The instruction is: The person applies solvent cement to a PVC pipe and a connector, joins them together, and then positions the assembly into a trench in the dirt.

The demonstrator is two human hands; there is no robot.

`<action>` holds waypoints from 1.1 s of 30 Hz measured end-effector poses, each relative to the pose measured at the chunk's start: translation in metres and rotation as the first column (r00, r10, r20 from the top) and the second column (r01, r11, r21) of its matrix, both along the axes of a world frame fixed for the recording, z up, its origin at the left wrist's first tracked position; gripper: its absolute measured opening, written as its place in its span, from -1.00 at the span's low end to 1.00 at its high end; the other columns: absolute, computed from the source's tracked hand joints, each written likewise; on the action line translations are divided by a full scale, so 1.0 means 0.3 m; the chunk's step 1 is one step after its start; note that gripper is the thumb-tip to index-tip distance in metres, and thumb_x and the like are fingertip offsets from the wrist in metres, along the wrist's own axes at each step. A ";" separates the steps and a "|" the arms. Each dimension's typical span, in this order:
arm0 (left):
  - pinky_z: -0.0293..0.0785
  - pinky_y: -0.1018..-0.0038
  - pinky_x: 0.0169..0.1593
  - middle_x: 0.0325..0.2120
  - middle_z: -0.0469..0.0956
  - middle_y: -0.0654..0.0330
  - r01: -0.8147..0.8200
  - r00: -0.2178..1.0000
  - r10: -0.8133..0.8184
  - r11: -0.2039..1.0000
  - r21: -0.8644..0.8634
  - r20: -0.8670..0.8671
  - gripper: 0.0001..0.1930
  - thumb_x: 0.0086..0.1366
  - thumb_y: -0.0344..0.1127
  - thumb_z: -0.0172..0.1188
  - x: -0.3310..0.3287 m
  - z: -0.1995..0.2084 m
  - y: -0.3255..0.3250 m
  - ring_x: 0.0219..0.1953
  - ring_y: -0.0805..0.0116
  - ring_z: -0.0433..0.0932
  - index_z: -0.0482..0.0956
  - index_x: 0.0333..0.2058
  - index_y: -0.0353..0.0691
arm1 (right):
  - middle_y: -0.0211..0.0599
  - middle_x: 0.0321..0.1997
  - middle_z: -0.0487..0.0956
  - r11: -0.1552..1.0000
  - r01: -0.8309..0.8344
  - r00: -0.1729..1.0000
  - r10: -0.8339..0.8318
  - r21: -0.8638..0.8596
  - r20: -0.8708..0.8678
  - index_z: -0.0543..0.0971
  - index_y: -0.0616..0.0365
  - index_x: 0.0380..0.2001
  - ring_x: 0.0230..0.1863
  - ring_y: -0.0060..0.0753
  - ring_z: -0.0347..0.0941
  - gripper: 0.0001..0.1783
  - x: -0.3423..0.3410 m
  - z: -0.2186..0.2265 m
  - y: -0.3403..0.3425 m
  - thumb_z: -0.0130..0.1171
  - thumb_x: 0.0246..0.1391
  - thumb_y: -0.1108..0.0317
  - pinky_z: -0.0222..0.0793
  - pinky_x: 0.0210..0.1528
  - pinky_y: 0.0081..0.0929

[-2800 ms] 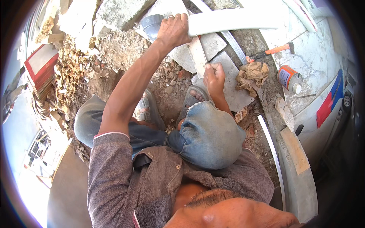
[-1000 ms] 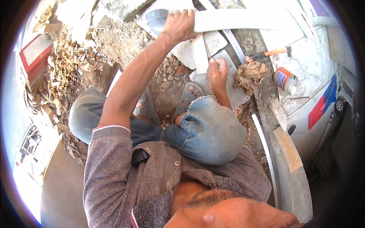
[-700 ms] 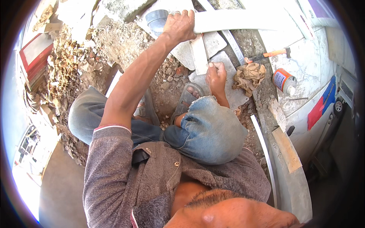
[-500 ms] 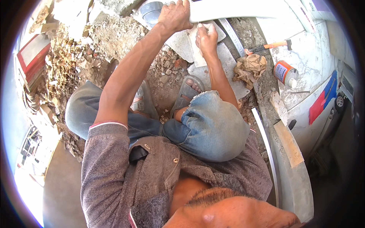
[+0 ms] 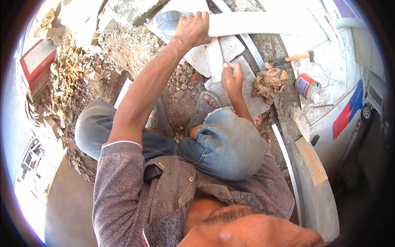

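Across the far side lies a thick white plastic pipe (image 5: 255,23), its left end under my left hand (image 5: 193,31). The fingers of that hand are wrapped round the pipe end. A grey, cup-shaped pipe fitting (image 5: 166,24) sits just left of these knuckles. My right hand (image 5: 233,76) is closed, thumb against the fingers, apart from the pipe on its near side. What it pinches, if anything, is too small to make out. Beside it a pale flat strip (image 5: 214,59) lies over broken slabs (image 5: 247,76).
To the right are crumpled brown paper (image 5: 270,82), an orange-handled hammer-like tool (image 5: 300,57) and an orange-labelled can (image 5: 307,87). A narrow white strip (image 5: 284,152) stands by my right knee. Rubble (image 5: 86,78) covers the left, with a red-edged stack (image 5: 38,61) beyond.
My right hand has drawn back from the pipe toward me, remaining closed. The left hand keeps its hold on the pipe end, and the view has shifted slightly.
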State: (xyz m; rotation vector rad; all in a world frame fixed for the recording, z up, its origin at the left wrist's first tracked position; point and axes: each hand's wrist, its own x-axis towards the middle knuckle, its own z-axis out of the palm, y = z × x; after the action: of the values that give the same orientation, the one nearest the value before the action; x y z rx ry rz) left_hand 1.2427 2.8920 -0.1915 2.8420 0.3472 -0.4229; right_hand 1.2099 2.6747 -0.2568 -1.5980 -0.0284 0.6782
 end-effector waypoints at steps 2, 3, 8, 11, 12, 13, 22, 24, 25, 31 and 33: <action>0.48 0.06 -0.05 -0.22 0.53 -0.10 -0.004 1.000 0.004 1.000 0.004 0.027 -0.39 -0.03 -0.01 0.33 -0.018 -0.011 -0.021 -0.13 -0.05 0.57 0.40 -0.14 -0.39 | -0.48 -0.59 0.40 0.993 0.080 0.986 -0.067 0.083 -0.150 0.39 0.24 -0.38 -0.57 -0.66 0.27 -0.83 -0.035 0.064 -0.052 0.08 0.18 0.37 0.23 -0.53 -0.58; 0.48 0.08 -0.06 -0.21 0.53 -0.09 -0.010 1.000 0.010 1.000 -0.004 0.024 -0.37 -0.04 0.00 0.36 -0.024 -0.017 -0.011 -0.13 -0.04 0.57 0.40 -0.13 -0.38 | -0.43 -0.56 0.41 0.994 0.085 0.982 -0.072 0.067 -0.174 0.38 0.25 -0.40 -0.52 -0.61 0.29 -0.82 -0.002 0.005 -0.005 0.07 0.19 0.37 0.26 -0.46 -0.52; 0.48 0.08 -0.06 -0.20 0.53 -0.05 -0.025 1.000 0.026 0.999 -0.021 0.013 -0.33 -0.06 0.01 0.40 0.010 -0.021 0.001 -0.09 -0.04 0.55 0.39 -0.10 -0.37 | -0.35 -0.54 0.44 0.994 0.003 0.997 0.005 -0.105 0.073 0.42 0.26 -0.36 -0.49 -0.54 0.32 -0.81 0.062 -0.040 0.096 0.09 0.17 0.33 0.30 -0.36 -0.45; 0.47 0.08 -0.02 -0.14 0.51 -0.07 -0.037 0.999 0.037 0.999 0.016 -0.024 -0.31 -0.06 0.00 0.40 0.003 -0.017 0.011 -0.07 -0.03 0.54 0.38 -0.07 -0.38 | -0.35 -0.53 0.46 0.993 -0.004 1.000 0.002 -0.116 -0.017 0.43 0.25 -0.35 -0.48 -0.56 0.34 -0.82 -0.016 0.003 -0.017 0.09 0.17 0.34 0.32 -0.36 -0.47; 0.47 0.08 -0.01 -0.12 0.51 -0.07 -0.040 0.999 0.041 0.999 0.029 -0.033 -0.30 -0.06 0.00 0.40 0.005 -0.022 0.017 -0.07 -0.03 0.54 0.38 -0.06 -0.38 | -0.35 -0.52 0.46 0.999 0.021 0.997 -0.024 -0.045 -0.070 0.43 0.25 -0.34 -0.48 -0.56 0.35 -0.83 0.001 0.006 -0.015 0.09 0.16 0.34 0.33 -0.36 -0.47; 0.53 0.13 -0.09 -0.23 0.53 -0.15 0.027 0.994 -0.035 0.997 0.075 0.106 -0.31 -0.06 0.09 0.33 -0.002 -0.049 0.020 -0.20 -0.08 0.59 0.37 -0.16 -0.42 | -0.33 -0.51 0.47 0.999 0.004 1.000 -0.005 -0.041 -0.018 0.43 0.26 -0.33 -0.47 -0.55 0.35 -0.82 0.038 0.000 0.026 0.09 0.17 0.34 0.32 -0.37 -0.47; 0.49 0.09 0.00 -0.16 0.53 -0.07 -0.050 0.998 0.050 0.999 -0.004 0.031 -0.27 -0.09 -0.02 0.42 -0.008 -0.015 0.008 -0.09 -0.02 0.56 0.37 -0.04 -0.38 | -0.26 -0.48 0.51 0.998 0.057 0.998 -0.057 0.032 -0.025 0.43 0.31 -0.38 -0.42 -0.54 0.36 -0.78 -0.015 0.032 -0.018 0.10 0.16 0.33 0.33 -0.32 -0.45; 0.51 0.11 -0.24 -0.37 0.53 -0.11 -0.005 0.974 0.002 1.000 0.015 0.225 -0.46 -0.13 -0.14 0.35 -0.013 -0.026 0.039 -0.31 -0.11 0.57 0.35 -0.24 -0.34 | -0.28 -0.48 0.50 0.999 0.028 0.999 -0.027 0.031 -0.034 0.43 0.30 -0.38 -0.43 -0.55 0.36 -0.79 0.012 0.017 0.023 0.10 0.16 0.33 0.32 -0.34 -0.46; 0.51 0.09 -0.25 -0.38 0.53 -0.11 -0.053 0.981 0.057 0.998 -0.026 0.186 -0.46 -0.11 -0.13 0.35 0.002 -0.021 0.018 -0.31 -0.12 0.57 0.35 -0.24 -0.33 | -0.29 -0.50 0.49 1.000 0.024 1.000 -0.025 0.016 0.010 0.43 0.30 -0.38 -0.45 -0.55 0.35 -0.79 0.065 -0.007 0.081 0.10 0.16 0.33 0.32 -0.36 -0.47; 0.52 0.08 -0.24 -0.37 0.54 -0.10 -0.095 0.989 0.097 0.995 -0.021 0.113 -0.41 -0.14 -0.09 0.39 0.006 -0.035 0.041 -0.33 -0.12 0.58 0.34 -0.24 -0.33 | -0.39 -0.53 0.48 0.999 0.016 0.999 -0.015 0.034 -0.040 0.43 0.28 -0.39 -0.51 -0.63 0.32 -0.81 -0.009 -0.029 0.008 0.09 0.18 0.35 0.28 -0.47 -0.56; 0.54 0.10 -0.25 -0.38 0.55 -0.11 -0.018 0.979 0.013 0.999 0.026 0.205 -0.39 -0.17 -0.07 0.42 0.018 -0.017 0.030 -0.32 -0.11 0.58 0.34 -0.24 -0.33 | -0.53 -0.65 0.32 0.993 0.031 0.999 -0.033 0.115 0.015 0.35 0.18 -0.37 -0.67 -0.75 0.14 -0.83 0.029 -0.035 0.014 0.05 0.23 0.33 0.06 -0.66 -0.66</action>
State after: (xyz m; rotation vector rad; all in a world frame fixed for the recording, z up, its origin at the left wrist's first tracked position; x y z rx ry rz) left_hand 1.2480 2.9012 -0.1965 2.8735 0.3364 -0.1199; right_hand 1.2187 2.6787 -0.2673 -1.4905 -0.0537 0.6272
